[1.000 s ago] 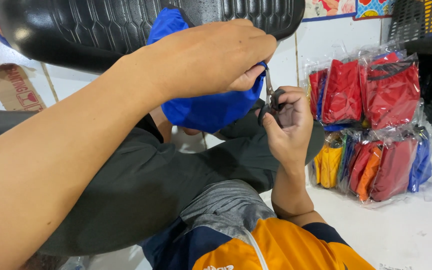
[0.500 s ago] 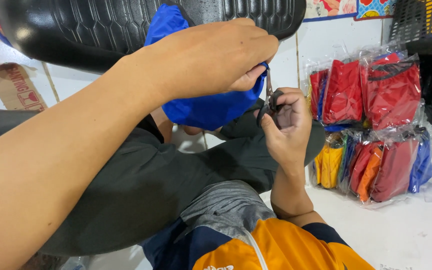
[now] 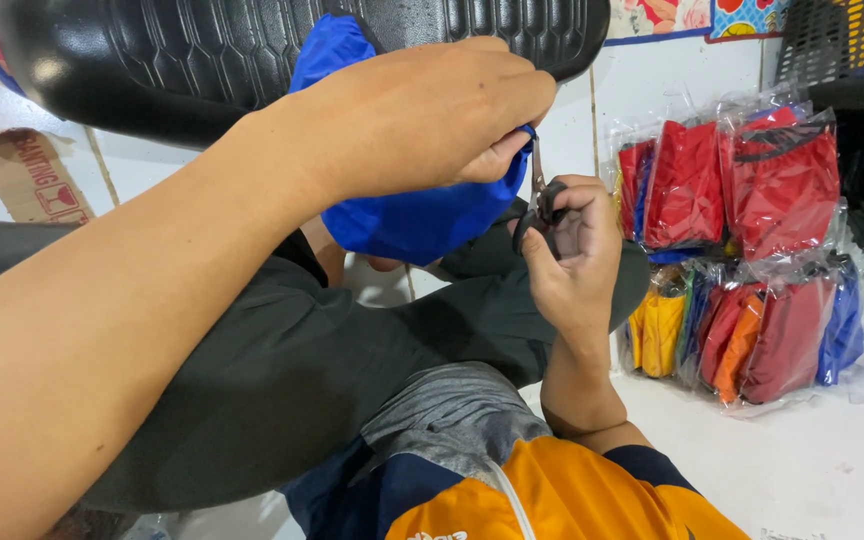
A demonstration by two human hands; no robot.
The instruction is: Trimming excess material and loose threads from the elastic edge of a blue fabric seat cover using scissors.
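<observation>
**Blue fabric pinched in left hand, scissors in right**

Left hand [image 3: 422,120]: fingers curled shut, pinching the top edge of a blue fabric piece [image 3: 412,215]. The fabric hangs below the hand in a bunched fold, centre frame, above the person's lap. Upper part of it runs up behind the hand toward a black quilted seat [image 3: 252,50] that spans the top of the view.

Right hand [image 3: 572,250]: closed around the dark handles of small scissors [image 3: 539,200]. Blades point up, tips right at the fabric edge just beside the left fingertips. Cannot tell how far apart the blades are; they look close together.

Hands are near each other, scissors between them, touching or almost touching the fabric edge.

Surroundings:
- Person seated on a white floor [image 3: 832,460], dark trousers [image 3: 352,350], orange and navy shirt [image 3: 552,500].
- Stack of clear plastic packets [image 3: 752,250] to the right, standing against the wall. Red ones up top, mixed yellow, orange, red and blue ones below.
- Piece of cardboard [image 3: 32,175] on the left, behind the left forearm.
- Black mesh object in the top right corner, too cropped to identify.
</observation>
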